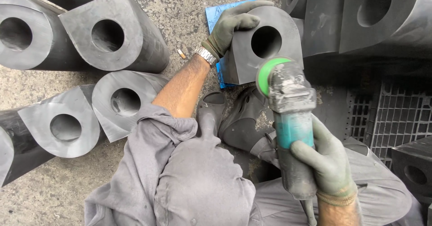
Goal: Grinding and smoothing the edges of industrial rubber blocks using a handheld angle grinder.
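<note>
I take the rubber block (pixel 252 57) under the left hand as my landmark. It is dark grey, flat-sided with a rounded top, its cut face turned up toward me with one round hole through the middle. It sits on a blue sheet (pixel 215 14), which lies on the concrete floor (pixel 189 10).

Far left of the block: four similar rubber pieces (pixel 112 34), lying on their sides, each showing one round bore; I count two above and two below. Some faces look lighter and scuffed. A small cigarette butt (pixel 182 53) lies on the floor between them and the block.

The left hand (pixel 234 25), in a green-grey glove with a metal watch (pixel 206 56) at the wrist, is clamped over the block's upper left corner, fingers curled along the top edge.

Just below the block: two dark shoes (pixel 243 118), and my grey work trousers.

Right of and overlapping the block's lower right corner: an angle grinder (pixel 290 113), teal body, green disc at the head, dusty. The right hand (pixel 328 163), gloved, is wrapped tight around its handle.

Above right of the block: three more rubber pieces. Lower right: a dark plastic grid pallet (pixel 396 113).
</note>
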